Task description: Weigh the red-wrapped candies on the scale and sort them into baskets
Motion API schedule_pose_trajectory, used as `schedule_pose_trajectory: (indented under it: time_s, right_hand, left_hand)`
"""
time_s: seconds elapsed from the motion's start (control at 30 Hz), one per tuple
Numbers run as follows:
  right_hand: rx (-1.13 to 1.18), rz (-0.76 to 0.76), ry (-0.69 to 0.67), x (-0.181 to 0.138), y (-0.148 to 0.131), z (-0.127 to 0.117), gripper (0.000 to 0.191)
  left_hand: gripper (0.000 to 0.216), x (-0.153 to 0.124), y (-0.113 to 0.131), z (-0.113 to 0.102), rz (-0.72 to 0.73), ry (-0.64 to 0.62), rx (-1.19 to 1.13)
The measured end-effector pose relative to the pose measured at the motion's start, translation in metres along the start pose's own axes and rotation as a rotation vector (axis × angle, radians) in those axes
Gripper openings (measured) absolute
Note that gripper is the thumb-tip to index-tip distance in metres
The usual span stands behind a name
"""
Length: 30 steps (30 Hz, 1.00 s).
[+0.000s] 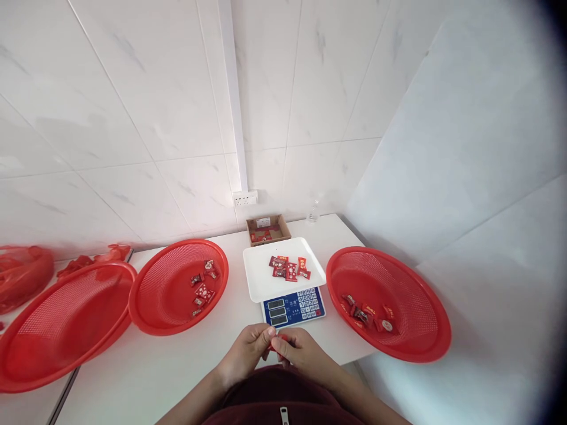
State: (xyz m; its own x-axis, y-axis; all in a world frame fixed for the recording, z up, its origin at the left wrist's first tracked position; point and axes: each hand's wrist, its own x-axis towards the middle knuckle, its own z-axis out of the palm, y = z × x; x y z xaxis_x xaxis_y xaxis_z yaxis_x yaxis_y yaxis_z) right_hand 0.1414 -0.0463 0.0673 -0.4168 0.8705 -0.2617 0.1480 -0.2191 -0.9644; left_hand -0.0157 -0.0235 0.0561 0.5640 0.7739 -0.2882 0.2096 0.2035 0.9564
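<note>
Low in the middle, my left hand (248, 349) and my right hand (301, 353) meet in front of my body. Both are closed, thumbs and fingers pinching a small red-wrapped candy (278, 341), mostly covered by the fingers. Just beyond them stands a blue digital scale (292, 308) with a keypad and displays. Its white tray (259, 277) carries several wrapped candies (290, 271) in red and dark wrappers. To the right, a red plastic basket (420, 307) holds several candies (365, 314). Another red basket (159, 289), left of the scale, has a few candies (204, 292) along its right side.
A third large red basket (57, 319) sits far left, above another rim. Red plastic bags (26, 277) lie behind it. A small cardboard box (268, 229) with red packets and a clear plastic bottle (313, 211) stand by the wall, near a wall socket (245, 198). The white table (177, 366) ends at right.
</note>
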Motion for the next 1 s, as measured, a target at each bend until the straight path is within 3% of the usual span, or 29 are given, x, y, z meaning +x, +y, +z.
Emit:
schedule_pose_trajectory:
  time_s: [0.37, 0.63, 0.8, 1.0]
  right_hand:
    - [0.013, -0.003, -0.039, -0.003, -0.008, 0.000, 0.056]
    - [-0.009, -0.045, 0.065, 0.001, 0.005, 0.005, 0.060]
    - [-0.018, -0.087, 0.057, 0.003, 0.004, 0.006, 0.056]
    - [0.044, -0.015, 0.068, 0.005, 0.006, 0.007, 0.058]
  left_hand:
    - [0.057, 0.001, -0.001, -0.001, -0.017, -0.024, -0.055]
    - [0.057, 0.002, 0.004, 0.006, 0.021, -0.012, -0.098]
    - [0.061, 0.002, 0.004, 0.009, -0.051, -0.003, -0.144]
    - [0.057, 0.002, 0.002, 0.009, -0.003, 0.024, -0.157]
